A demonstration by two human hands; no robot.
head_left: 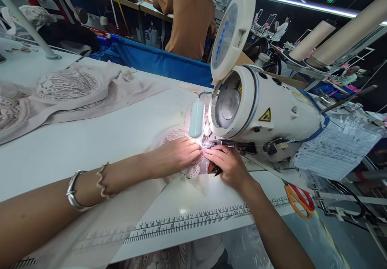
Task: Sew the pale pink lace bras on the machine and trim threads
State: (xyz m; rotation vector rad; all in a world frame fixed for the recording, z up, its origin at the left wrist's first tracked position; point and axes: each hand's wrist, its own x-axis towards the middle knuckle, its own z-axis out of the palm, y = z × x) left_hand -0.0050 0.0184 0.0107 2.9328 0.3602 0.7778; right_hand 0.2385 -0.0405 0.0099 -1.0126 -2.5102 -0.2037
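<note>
Pale pink lace fabric (pixel 195 169) lies under the needle area of a white sewing machine (pixel 272 104). My left hand (pixel 186 154) presses and grips it from the left, fingers bent and held together. From the other side my right hand (pixel 229 164) has its fingertips on the lace, close to the presser foot (pixel 208 143). Tucked under the right palm are what look like thread snips (pixel 217 170), dark-tipped with an orange part and mostly hidden. A lit pale green lamp (pixel 197 118) hangs just above the left fingers. Sheer cloth trails beneath my left forearm.
More lace pieces (pixel 69 85) lie on the table's left. A ruler strip (pixel 181 222) runs along the front edge. Orange-handled scissors (pixel 298 202) hang at right, below a written sheet (pixel 335 148). Behind the table are a blue cloth bin (pixel 160 61) and a seated person (pixel 190 17).
</note>
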